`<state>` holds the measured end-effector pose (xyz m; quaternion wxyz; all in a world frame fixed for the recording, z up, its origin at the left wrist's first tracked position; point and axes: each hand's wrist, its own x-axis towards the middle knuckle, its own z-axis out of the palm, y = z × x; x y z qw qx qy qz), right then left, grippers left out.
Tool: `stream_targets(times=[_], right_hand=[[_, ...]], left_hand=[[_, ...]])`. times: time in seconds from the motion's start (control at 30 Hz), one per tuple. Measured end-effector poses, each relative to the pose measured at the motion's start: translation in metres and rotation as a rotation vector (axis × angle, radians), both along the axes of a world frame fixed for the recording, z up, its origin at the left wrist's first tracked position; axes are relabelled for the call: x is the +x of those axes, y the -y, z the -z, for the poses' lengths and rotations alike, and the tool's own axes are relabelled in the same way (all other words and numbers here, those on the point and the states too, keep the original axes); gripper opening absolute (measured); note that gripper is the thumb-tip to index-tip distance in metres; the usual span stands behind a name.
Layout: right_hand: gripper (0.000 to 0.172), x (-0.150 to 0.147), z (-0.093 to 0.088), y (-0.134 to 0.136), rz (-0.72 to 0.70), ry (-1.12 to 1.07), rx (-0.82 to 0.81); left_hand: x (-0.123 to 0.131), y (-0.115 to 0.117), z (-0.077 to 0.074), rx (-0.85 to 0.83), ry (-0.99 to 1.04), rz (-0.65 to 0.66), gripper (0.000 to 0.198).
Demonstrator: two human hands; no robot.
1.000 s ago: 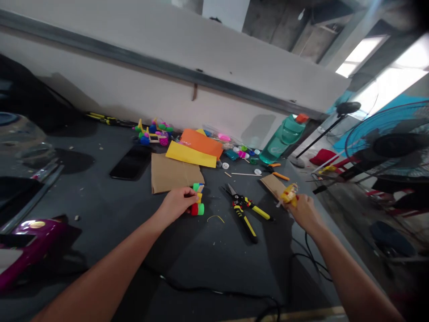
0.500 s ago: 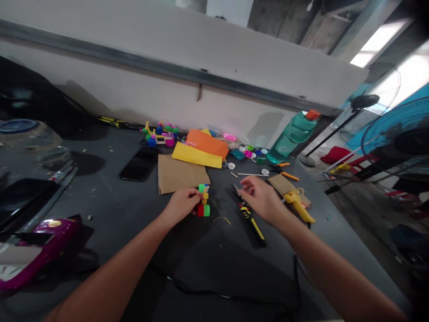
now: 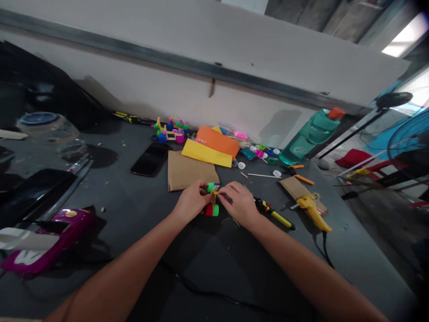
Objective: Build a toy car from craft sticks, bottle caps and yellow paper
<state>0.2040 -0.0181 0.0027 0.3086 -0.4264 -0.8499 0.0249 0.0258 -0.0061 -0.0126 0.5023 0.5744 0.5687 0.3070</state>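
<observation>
My left hand (image 3: 192, 201) is closed on a small toy car (image 3: 212, 209) with red, green and blue bottle-cap wheels and a yellow middle part. My right hand (image 3: 239, 203) meets it from the other side, thumb and fingertips pinched at the yellow part. Whether something separate sits in that pinch is too small to make out. Black-and-yellow pliers (image 3: 279, 218) lie on the table just right of my right hand, their jaws partly hidden. A thin yellow strip (image 3: 231, 219) curves on the table below the toy.
Cardboard (image 3: 191, 172) with yellow paper (image 3: 208, 153) lies behind my hands, beside a phone (image 3: 149, 159). At right are a yellow glue gun (image 3: 313, 210), orange-handled pliers (image 3: 304, 179) and a green bottle (image 3: 306, 141). A purple device (image 3: 63, 239) stands left; a black cable (image 3: 214, 294) crosses the front.
My right hand has moved left from above the pliers to the toy car, and its fingers have closed. The pliers have shifted right and turned. The view has swung somewhat left.
</observation>
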Motion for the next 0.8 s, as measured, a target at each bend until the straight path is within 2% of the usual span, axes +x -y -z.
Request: stream_targets(times=[0.17,0.3,0.43,0.6,0.8], right_hand=[[0.011,0.0,0.001,-0.002,0.006,-0.109,-0.031],[0.01,0.0,0.002,-0.003,0.026,-0.158,-0.042],[0.008,0.0,0.002,-0.004,0.044,-0.195,-0.062],[0.008,0.001,0.002,-0.004,0.057,-0.21,-0.084],[0.008,-0.001,0.002,-0.004,0.066,-0.202,-0.094]], left_hand=[[0.003,-0.002,0.0,0.048,-0.105,0.045,0.038],[0.005,-0.004,0.003,0.076,-0.171,0.002,0.03],[0.007,-0.004,0.0,0.104,-0.24,-0.022,0.023],[0.011,-0.002,-0.007,0.106,-0.304,-0.049,0.033],[0.013,-0.004,-0.005,0.099,-0.328,-0.039,0.04]])
